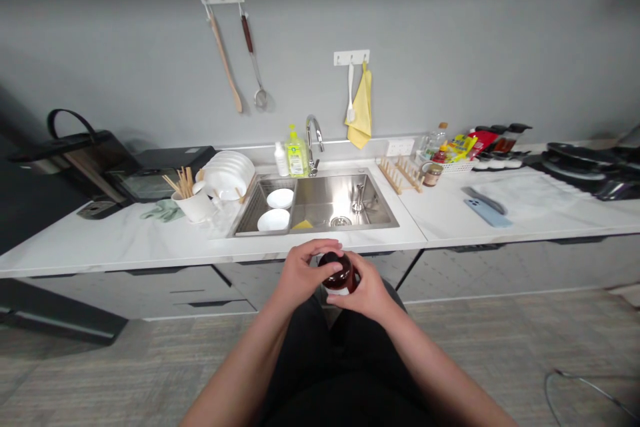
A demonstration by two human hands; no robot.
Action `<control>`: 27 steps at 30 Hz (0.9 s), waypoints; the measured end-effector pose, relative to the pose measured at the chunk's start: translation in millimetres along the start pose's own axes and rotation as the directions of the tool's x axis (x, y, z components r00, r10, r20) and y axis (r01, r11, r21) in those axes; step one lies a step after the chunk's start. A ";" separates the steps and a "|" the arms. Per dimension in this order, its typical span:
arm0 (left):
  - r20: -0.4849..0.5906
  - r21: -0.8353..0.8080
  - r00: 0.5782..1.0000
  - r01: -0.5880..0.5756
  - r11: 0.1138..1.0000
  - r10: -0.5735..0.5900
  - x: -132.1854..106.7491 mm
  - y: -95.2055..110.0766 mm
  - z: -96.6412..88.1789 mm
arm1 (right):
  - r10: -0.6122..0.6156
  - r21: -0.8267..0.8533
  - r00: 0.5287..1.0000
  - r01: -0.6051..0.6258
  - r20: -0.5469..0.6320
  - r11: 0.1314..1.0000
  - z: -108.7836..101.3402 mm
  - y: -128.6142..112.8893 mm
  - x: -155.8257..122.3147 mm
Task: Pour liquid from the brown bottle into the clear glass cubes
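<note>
A dark reddish-brown jar [333, 271] with a pale label is held in front of my body, just short of the counter's front edge. My left hand [303, 273] is closed over its top and left side, the thumb lying across the top. Around the jar's right side and lower part wraps my right hand [369, 290]. My fingers hide much of the jar, and its contents cannot be made out. Beyond the hands lies a steel sink [320, 197] with two white bowls [281, 198] in its left part and a yellow piece [303, 224] near the front.
Left of the sink stand stacked white plates [227, 170] and a white holder [195, 207] with chopsticks. Behind it are a tap [314, 140] and a green soap bottle [296, 155]. To the right are a wooden rack [400, 175], a small jar [431, 175] and a blue phone [487, 211].
</note>
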State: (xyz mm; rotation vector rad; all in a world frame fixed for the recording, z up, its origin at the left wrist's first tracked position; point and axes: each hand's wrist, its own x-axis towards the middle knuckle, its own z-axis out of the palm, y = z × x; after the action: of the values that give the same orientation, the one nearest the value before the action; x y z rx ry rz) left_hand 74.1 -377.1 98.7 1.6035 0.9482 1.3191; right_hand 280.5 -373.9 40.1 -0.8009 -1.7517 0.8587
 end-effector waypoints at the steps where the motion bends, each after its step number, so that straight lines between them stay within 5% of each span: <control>1: 0.044 -0.032 0.999 0.030 0.999 -0.028 -0.1 -0.7 -1.7 | -0.005 0.054 0.999 0.002 0.052 0.999 -1.2 1.9 0.8; 4: 0.124 -0.058 0.990 0.068 0.996 -0.060 -2.5 -4.7 -10.1 | -0.008 0.179 0.990 -0.018 0.143 0.984 -2.4 5.6 3.3; 8: 0.130 -0.020 0.991 0.038 0.999 -0.035 -14.6 -18.1 -19.0 | 0.083 0.174 0.989 -0.103 0.120 0.979 6.6 5.9 6.7; 13: -0.016 0.015 0.983 0.181 0.983 -0.181 -30.8 -38.5 -24.1 | 0.134 -0.035 0.991 -0.133 0.018 0.990 30.6 10.0 15.3; 18: -0.217 -0.061 0.940 0.256 0.965 -0.263 -37.1 -52.2 -60.0 | 0.143 -0.127 0.982 -0.127 0.127 0.984 51.4 24.5 27.2; 22: -0.577 0.056 0.793 0.277 0.959 -0.195 -39.5 -61.5 -131.7 | 0.132 -0.105 0.983 -0.119 0.129 0.987 34.0 55.8 38.6; 27: -0.848 0.346 0.528 0.481 0.806 0.049 -42.9 -71.7 -241.6 | 0.224 -0.221 0.969 -0.241 -0.102 0.945 -36.9 114.0 60.2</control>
State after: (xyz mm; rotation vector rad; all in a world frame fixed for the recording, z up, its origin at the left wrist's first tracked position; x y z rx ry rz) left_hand -174.3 -357.6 41.3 1.0645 2.2439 1.7365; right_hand 312.2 -256.8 -16.9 -1.2001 -1.7327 0.7729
